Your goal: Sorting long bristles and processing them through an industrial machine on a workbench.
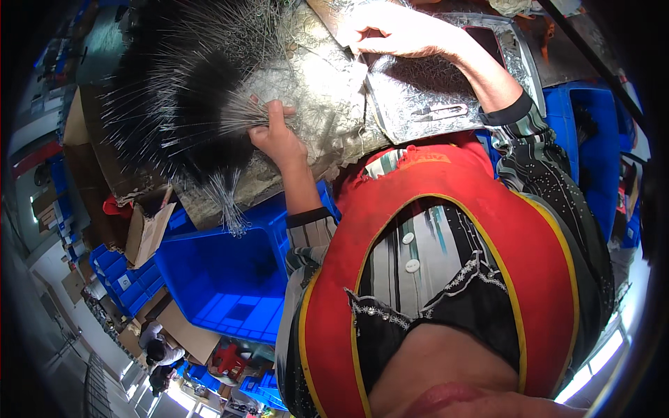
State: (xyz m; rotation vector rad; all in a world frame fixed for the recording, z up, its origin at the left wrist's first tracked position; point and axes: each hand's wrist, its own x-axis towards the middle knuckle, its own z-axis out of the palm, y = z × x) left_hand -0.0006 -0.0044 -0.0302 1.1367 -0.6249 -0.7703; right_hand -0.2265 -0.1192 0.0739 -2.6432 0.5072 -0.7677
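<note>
While the left grip (280, 136) pinches wire stems (240, 115), they fan leftward.

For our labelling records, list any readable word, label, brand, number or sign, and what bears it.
None clearly legible.
Red cloth apron with yellow edging: yellowish marking, too blurred to read.
Small blue plastic bins: white square label, dark mark too small to read.
Bundle of thin silver wires in the left hand: no text visible.
</note>
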